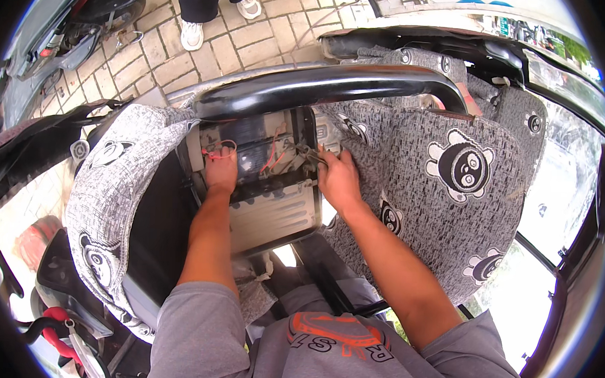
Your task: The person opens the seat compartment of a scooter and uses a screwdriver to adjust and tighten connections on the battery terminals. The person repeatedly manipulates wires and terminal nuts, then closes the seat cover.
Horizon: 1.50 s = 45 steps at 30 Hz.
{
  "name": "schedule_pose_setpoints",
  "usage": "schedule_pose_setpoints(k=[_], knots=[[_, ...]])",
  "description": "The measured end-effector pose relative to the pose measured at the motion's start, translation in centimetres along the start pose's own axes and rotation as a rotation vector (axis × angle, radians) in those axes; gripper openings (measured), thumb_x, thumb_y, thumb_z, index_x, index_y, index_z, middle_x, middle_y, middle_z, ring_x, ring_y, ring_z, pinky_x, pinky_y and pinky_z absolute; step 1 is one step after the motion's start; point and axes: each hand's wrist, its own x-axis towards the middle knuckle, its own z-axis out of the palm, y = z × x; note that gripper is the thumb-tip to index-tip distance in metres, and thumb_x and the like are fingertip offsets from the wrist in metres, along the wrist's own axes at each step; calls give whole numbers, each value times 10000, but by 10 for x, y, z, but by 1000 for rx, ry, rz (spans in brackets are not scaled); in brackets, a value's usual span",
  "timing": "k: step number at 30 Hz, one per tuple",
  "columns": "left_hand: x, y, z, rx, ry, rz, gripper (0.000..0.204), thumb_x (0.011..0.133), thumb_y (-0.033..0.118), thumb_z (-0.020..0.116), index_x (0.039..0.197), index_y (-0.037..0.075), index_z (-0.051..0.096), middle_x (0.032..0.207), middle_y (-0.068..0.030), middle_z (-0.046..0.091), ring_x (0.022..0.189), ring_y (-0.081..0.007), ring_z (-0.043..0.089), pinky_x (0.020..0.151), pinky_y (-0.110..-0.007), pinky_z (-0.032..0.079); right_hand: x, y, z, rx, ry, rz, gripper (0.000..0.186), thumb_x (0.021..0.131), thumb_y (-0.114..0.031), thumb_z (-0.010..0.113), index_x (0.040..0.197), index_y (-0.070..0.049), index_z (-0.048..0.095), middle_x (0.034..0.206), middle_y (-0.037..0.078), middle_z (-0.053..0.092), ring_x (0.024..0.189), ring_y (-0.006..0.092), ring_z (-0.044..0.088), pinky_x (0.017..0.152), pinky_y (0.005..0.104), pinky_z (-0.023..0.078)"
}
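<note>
An open compartment under the seat holds dark, blue-tinted battery blocks [252, 145] with loose wires about them. My left hand [222, 172] reaches into its left side, fingers closed on a red wire [229, 145] that loops over the fingertips. At the opposite side my right hand [340, 180] has its thumb and fingers pinched at a dark cable [309, 153]; its far end is lost among the wiring. More red wires [271, 159] stand up between the two hands. Nearer me, a ribbed pale panel [277, 218] tilts below the batteries.
A black curved bar [327, 82] arches beyond the compartment. Grey panda-patterned seat covers flank it, at left [119, 140] and right [443, 215]. Past the bar, a person's shoes [192, 35] stand on brick paving [269, 35]. A scooter [87, 17] is parked at far left.
</note>
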Motion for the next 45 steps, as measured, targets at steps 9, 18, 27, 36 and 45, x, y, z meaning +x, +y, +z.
schedule_pose_setpoints(k=[9,18,27,36,45], knots=[[-1,0,7,0,11,-9,152,860,172,462,953,154,580,948,-34,556,922,-213,545,797,-395,426,1,-1,2,223,46,40,311,838,-147,560,1135,-54,574,935,287,614,875,441,590,782,457,470],[-3,1,1,-15,12,-8,158,862,170,460,957,150,585,958,-29,562,935,-210,545,805,-406,424,2,-8,-2,227,-61,281,307,882,-277,502,1088,-77,611,986,263,625,926,436,593,794,453,471],[-1,-1,3,12,-3,-11,160,876,181,450,967,151,578,965,-33,548,941,-212,531,806,-409,419,-2,4,8,293,103,69,271,762,-74,626,1032,-55,619,1146,251,494,916,392,517,770,455,445],[-2,1,-1,7,-15,-12,165,884,187,446,975,155,581,971,-33,546,948,-215,530,805,-407,417,-7,-2,1,113,38,-76,341,757,-85,642,1094,-62,598,1056,220,519,925,372,561,825,423,462],[0,2,-4,-31,-15,-19,166,874,173,453,968,153,588,970,-32,553,951,-213,537,811,-399,419,3,7,6,145,79,-155,283,703,-50,695,971,-19,610,1011,220,528,942,335,558,832,422,460]])
